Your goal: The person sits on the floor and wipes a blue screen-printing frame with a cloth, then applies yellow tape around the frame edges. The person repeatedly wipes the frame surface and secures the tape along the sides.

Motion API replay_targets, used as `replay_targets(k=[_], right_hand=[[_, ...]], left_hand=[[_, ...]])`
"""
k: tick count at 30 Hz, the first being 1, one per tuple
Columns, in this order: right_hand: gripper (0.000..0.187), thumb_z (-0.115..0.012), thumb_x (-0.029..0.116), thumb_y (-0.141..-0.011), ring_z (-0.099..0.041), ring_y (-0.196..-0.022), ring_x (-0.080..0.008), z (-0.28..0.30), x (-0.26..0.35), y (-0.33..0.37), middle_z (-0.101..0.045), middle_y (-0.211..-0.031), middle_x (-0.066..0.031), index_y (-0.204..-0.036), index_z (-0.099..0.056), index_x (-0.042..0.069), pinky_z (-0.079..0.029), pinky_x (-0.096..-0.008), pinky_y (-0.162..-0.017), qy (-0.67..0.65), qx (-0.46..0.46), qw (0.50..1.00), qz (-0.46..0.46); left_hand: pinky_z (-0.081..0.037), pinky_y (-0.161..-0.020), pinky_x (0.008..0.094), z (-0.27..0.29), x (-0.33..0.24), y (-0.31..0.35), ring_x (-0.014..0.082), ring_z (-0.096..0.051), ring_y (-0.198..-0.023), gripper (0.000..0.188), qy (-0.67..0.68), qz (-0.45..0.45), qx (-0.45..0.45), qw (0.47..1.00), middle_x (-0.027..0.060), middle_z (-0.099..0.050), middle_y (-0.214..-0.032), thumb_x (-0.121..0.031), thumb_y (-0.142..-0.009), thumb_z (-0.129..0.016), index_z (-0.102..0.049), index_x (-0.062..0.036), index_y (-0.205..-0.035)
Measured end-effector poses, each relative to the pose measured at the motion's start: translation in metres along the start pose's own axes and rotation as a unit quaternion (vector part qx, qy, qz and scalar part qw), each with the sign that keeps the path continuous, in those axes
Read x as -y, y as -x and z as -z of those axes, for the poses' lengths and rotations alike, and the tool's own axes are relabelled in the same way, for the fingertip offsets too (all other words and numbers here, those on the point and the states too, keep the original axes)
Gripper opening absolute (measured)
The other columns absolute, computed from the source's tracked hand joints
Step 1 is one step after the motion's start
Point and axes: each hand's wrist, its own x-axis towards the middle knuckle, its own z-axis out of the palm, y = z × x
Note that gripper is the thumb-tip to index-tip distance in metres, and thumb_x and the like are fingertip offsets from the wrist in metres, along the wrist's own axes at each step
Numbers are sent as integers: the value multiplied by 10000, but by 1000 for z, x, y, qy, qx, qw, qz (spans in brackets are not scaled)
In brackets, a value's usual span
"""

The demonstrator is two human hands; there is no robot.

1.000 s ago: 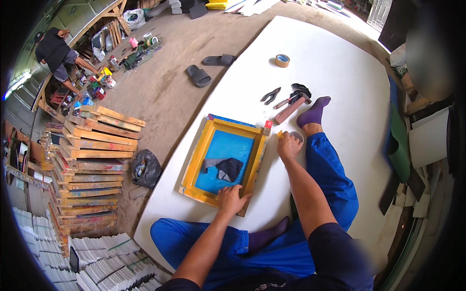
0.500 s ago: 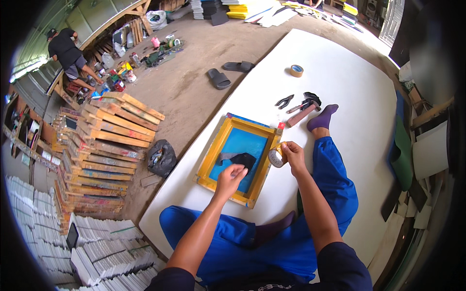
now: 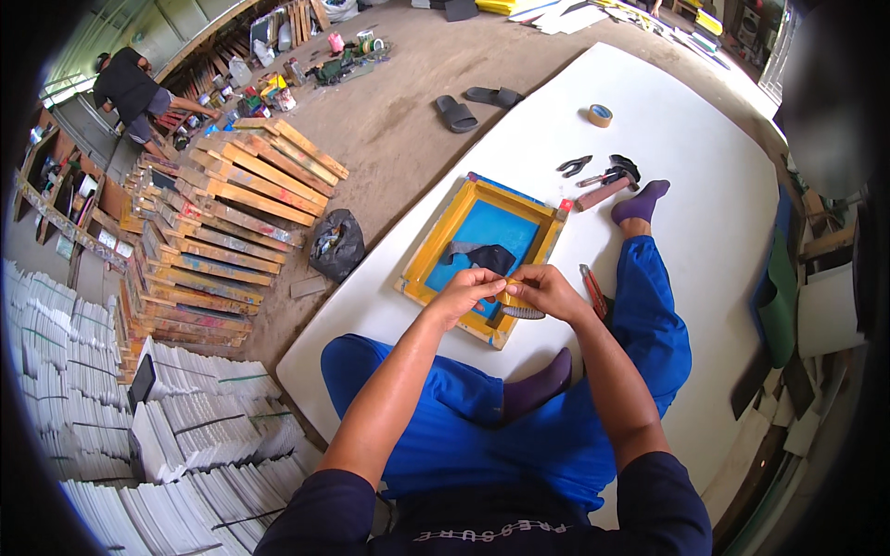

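My right hand (image 3: 549, 295) is closed on a roll of tape (image 3: 525, 313) above the near right corner of a screen-printing frame. My left hand (image 3: 470, 294) meets it, thumb and fingertips pinched at the tape's edge; the exact contact is small and partly hidden. The yellow wooden frame (image 3: 417, 269) lies on the white board between my legs, with blue mesh (image 3: 505, 221) inside it. A crumpled dark cloth (image 3: 491, 257) rests on the mesh, just beyond my fingers.
The white board (image 3: 705, 278) carries a tape roll (image 3: 600, 115), pliers (image 3: 575, 166), a hammer (image 3: 604, 192) and a red-handled tool (image 3: 593, 287). Sandals (image 3: 456, 114) lie beyond its left edge. Stacked wooden frames (image 3: 222, 222) and a black bag (image 3: 336, 243) stand left; another person (image 3: 130, 88) bends farther back.
My hands have come together; the right brought the tape roll left and nearer me, and the left moved right to meet it. The view has shifted, uncovering the red-handled tool.
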Motion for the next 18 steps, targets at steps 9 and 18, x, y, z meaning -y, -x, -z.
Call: replay_targets(k=[9,18], right_hand=[[235,-783,233,-938,-677,-760,-197,0,-16,4,-729,-825,-121,-986,-751,5,-527,-355,-718,122,-15,992,-1],[312,-785,289,-912,-746,-842,-318,0,-14,20,-769,-916,-168,-1068,-763,20,-562,-417,-778,183,-43,982,-27]], left_hand=[[-492,-767,290,-8,25,-5,117,-662,-844,200,55,11,-44,997,15,-720,-948,-235,-928,-809,-699,-93,-1016],[-518,-659,235,-30,41,-14,91,-643,-706,208,43,-20,-133,990,41,-717,-859,-140,-874,-866,-714,-19,-950]])
